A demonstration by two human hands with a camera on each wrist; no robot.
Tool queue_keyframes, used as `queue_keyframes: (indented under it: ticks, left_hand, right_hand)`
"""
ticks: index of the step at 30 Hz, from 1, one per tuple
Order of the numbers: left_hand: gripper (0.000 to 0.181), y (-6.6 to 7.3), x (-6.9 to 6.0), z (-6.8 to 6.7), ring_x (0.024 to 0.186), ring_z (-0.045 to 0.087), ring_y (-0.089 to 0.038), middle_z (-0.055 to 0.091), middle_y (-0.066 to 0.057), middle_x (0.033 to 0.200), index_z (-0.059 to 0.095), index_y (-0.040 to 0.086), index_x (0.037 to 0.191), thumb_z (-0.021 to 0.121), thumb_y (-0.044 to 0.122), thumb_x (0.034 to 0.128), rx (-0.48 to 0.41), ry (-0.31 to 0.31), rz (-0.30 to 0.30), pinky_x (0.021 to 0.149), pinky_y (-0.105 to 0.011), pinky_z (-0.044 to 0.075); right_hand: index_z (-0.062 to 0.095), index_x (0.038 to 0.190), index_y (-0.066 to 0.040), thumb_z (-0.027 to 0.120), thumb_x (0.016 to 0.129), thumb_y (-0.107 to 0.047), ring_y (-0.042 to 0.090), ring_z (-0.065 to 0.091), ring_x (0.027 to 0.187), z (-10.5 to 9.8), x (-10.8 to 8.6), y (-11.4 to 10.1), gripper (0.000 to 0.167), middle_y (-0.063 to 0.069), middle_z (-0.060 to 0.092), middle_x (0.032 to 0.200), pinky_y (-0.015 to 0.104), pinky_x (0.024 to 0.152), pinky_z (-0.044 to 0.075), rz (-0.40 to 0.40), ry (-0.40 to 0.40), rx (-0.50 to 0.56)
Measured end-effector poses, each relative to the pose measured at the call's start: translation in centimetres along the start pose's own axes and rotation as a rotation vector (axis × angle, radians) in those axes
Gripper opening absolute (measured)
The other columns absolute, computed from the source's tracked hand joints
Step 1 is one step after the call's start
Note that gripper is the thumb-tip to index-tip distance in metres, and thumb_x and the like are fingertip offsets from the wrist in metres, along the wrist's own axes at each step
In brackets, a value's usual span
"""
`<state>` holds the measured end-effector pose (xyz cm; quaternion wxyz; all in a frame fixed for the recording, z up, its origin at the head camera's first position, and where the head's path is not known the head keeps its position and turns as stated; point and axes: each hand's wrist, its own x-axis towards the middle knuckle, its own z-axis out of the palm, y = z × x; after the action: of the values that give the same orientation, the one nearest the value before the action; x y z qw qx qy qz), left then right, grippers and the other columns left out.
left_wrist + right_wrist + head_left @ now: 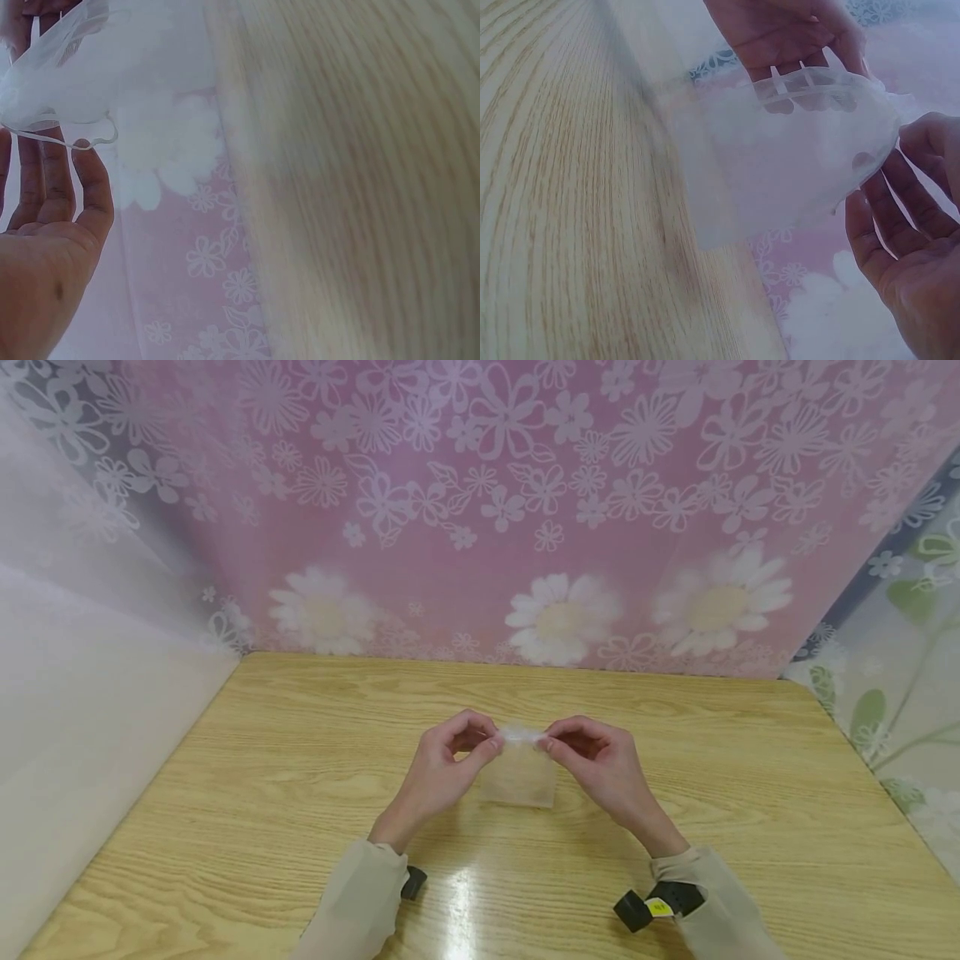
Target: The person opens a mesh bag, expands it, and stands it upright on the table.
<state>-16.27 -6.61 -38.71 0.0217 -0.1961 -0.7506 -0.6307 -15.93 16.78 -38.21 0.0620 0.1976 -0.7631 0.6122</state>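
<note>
A small sheer white drawstring pouch [517, 781] hangs between both hands above the middle of the table, its top gathered. My left hand [447, 760] pinches the left end of the mouth between thumb and forefinger. At the opposite end, my right hand [603, 768] pinches it the same way. A thin white cord [52, 139] loops past the fingers in the left wrist view. Through the see-through fabric of the pouch [787, 172], the left hand's fingers [776, 101] show in the right wrist view. No contents are visible inside it.
The wood-grain table [262, 777] spreads beneath both arms. Behind it hangs a pink floral curtain [442, 560], with a white cloth [97, 652] on the left and a leaf-patterned cloth [907, 693] on the right. Black bands [678, 897] are worn at the wrists.
</note>
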Motion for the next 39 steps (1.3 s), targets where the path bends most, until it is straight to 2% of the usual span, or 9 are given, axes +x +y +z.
queue_keyframes:
  ticks: [10, 17, 30, 39]
  left_hand:
    - [0.005, 0.01, -0.12, -0.19, 0.096, 0.072, -0.016, 0.073, -0.004, 0.103, 0.068, 0.018, 0.104, 0.067, 0.021, 0.1007, 0.004, -0.001, -0.018, 0.081, -0.030, 0.058]
    - [0.005, -0.14, -0.21, -0.34, 0.095, 0.072, -0.018, 0.073, -0.005, 0.101, 0.068, 0.017, 0.104, 0.067, 0.020, 0.1007, 0.004, 0.001, -0.013, 0.082, -0.030, 0.058]
    - [0.003, -0.06, -0.30, -0.65, 0.094, 0.072, -0.020, 0.073, -0.007, 0.099, 0.068, 0.015, 0.103, 0.067, 0.017, 0.1003, -0.006, 0.012, -0.003, 0.084, -0.030, 0.059]
    - [0.004, -0.03, -0.34, -0.71, 0.093, 0.072, -0.025, 0.072, -0.008, 0.098, 0.068, 0.013, 0.102, 0.066, 0.016, 0.1006, -0.001, 0.012, 0.012, 0.083, -0.029, 0.059]
  right_hand:
    - [0.071, 0.107, 0.003, 0.068, 0.097, -0.002, 0.007, 0.071, 0.086, -0.16, -0.07, 0.18, 0.011, -0.011, 0.072, 0.096, 0.025, 0.076, 0.061, -0.006, 0.004, 0.003]
    - [0.071, 0.107, 0.002, 0.069, 0.096, -0.003, 0.010, 0.072, 0.086, -0.22, -0.16, 0.09, 0.012, -0.010, 0.072, 0.096, 0.025, 0.076, 0.061, 0.011, 0.008, -0.005]
    - [0.072, 0.105, 0.003, 0.070, 0.096, -0.002, 0.008, 0.071, 0.085, -0.39, -0.16, 0.15, 0.011, -0.011, 0.073, 0.095, 0.023, 0.076, 0.060, 0.001, 0.020, -0.007]
    - [0.072, 0.105, 0.002, 0.070, 0.096, -0.004, 0.016, 0.073, 0.085, -0.56, -0.32, 0.09, 0.011, -0.010, 0.072, 0.095, 0.025, 0.076, 0.061, 0.016, 0.024, -0.020]
